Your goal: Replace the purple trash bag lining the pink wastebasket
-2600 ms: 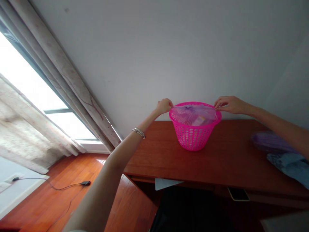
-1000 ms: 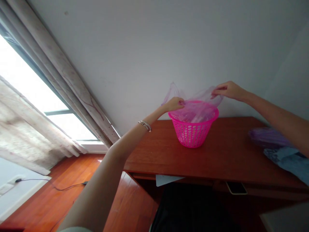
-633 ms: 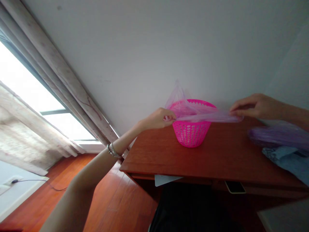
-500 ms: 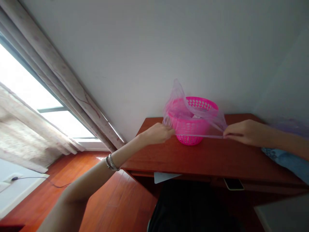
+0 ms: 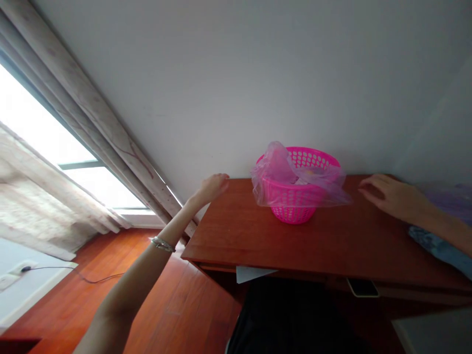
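Pink perforated plastic basket (image 5: 295, 206) stands on the reddish-brown wooden counter (image 5: 295, 246), a thin translucent purple plastic bag (image 5: 280, 179) draped over its rim. Left hand (image 5: 213, 186) and right hand (image 5: 391, 196) flank the basket, both open, holding nothing.

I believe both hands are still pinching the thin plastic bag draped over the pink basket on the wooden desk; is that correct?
Not quite. In the head view, neither hand grips the plastic bag: the left hand and right hand are open and clear of it. The bag does drape over the pink basket on the wooden desk.
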Demonstrator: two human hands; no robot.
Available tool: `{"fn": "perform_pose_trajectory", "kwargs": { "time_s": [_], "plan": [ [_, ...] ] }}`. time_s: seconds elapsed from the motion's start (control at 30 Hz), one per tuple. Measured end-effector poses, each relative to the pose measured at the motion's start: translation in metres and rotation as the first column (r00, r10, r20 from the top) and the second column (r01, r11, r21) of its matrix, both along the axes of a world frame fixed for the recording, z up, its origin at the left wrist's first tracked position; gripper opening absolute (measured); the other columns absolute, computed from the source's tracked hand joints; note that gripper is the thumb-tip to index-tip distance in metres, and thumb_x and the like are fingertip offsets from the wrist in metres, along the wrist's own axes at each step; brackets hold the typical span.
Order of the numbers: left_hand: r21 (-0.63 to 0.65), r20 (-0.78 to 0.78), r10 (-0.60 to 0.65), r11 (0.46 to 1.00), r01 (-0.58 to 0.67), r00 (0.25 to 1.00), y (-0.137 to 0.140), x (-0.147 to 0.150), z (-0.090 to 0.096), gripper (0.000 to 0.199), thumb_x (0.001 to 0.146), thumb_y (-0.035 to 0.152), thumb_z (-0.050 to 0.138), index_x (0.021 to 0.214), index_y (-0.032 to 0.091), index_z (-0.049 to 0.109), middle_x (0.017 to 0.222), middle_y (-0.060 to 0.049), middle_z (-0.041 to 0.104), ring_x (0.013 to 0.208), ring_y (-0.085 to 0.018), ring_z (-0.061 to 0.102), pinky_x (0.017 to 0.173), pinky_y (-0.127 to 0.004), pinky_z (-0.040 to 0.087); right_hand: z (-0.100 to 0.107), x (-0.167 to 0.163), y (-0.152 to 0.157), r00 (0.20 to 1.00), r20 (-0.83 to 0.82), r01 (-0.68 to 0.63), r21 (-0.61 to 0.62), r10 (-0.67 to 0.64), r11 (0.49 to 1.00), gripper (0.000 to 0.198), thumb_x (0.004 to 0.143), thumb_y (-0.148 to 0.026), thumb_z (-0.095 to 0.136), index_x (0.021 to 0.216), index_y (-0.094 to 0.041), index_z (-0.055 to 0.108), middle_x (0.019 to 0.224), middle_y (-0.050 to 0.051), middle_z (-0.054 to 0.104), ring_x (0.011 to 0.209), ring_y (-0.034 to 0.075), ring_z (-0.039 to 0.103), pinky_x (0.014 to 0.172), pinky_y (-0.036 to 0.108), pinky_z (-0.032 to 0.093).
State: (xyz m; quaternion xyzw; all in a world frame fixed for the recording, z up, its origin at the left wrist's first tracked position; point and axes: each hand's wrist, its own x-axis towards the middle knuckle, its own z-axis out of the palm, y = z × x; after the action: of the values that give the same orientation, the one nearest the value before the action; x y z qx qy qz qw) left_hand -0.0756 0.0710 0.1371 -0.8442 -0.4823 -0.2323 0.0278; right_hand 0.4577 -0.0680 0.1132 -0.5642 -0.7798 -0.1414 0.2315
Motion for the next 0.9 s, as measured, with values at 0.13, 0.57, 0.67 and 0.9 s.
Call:
{"fn": "perform_pose_trajectory", "kwargs": {
  "time_s": [0.13, 0.57, 0.67, 0.9],
  "plan": [
    [0.125, 0.306, -0.156, 0.985, 0.123, 0.939, -0.016, 0.047, 0.022, 0.069, 0.08, 0.043, 0.069, 0.138, 0.016, 0.043, 0.129, -0.015, 0.058, 0.107, -0.022, 0.06, 0.088, -0.034, 0.049, 0.015, -0.059, -0.006, 0.991, -0.111, 0.101, 0.219, -0.079, 0.97, 0.045, 0.087, -0.058, 0.052, 0.105, -0.018, 0.056, 0.097, 0.012, 0.061, 0.084, 0.023, 0.059, 0.073, 0.035, 0.048],
    [-0.169, 0.771, -0.041, 0.949, 0.267, 0.635, 0.061, 0.119, 0.072, 0.017, 0.068, 0.023, 0.069, 0.079, 0.012, 0.071, 0.073, -0.005, 0.068, 0.064, -0.012, 0.058, 0.061, -0.025, 0.046, 0.055, -0.077, 0.063, 0.974, -0.183, -0.136, 0.008, 0.136, 0.991, 0.047, 0.089, -0.059, 0.047, 0.085, -0.019, 0.072, 0.089, 0.01, 0.063, 0.083, 0.021, 0.058, 0.084, 0.041, 0.048],
    [-0.238, 0.821, 0.021, 0.921, 0.308, 0.571, 0.072, 0.123, 0.075, 0.017, 0.067, 0.025, 0.072, 0.078, 0.013, 0.07, 0.075, -0.005, 0.068, 0.064, -0.011, 0.059, 0.06, -0.024, 0.046, 0.063, -0.1, 0.065, 0.949, -0.309, -0.056, 0.026, 0.061, 0.998, 0.054, 0.087, -0.063, 0.048, 0.103, -0.016, 0.069, 0.097, 0.012, 0.064, 0.084, 0.021, 0.058, 0.08, 0.038, 0.049],
    [-0.211, 0.865, 0.013, 0.916, 0.34, 0.502, 0.095, 0.144, 0.092, 0.022, 0.078, 0.034, 0.071, 0.075, 0.013, 0.067, 0.073, -0.006, 0.064, 0.059, -0.01, 0.057, 0.058, -0.025, 0.047, 0.08, -0.158, 0.083, 0.993, 0.065, 0.095, 0.067, -0.1, 0.993, 0.044, 0.08, -0.046, 0.061, 0.108, -0.013, 0.066, 0.111, 0.02, 0.059, 0.101, 0.031, 0.056, 0.078, 0.041, 0.05]
  ]
}}
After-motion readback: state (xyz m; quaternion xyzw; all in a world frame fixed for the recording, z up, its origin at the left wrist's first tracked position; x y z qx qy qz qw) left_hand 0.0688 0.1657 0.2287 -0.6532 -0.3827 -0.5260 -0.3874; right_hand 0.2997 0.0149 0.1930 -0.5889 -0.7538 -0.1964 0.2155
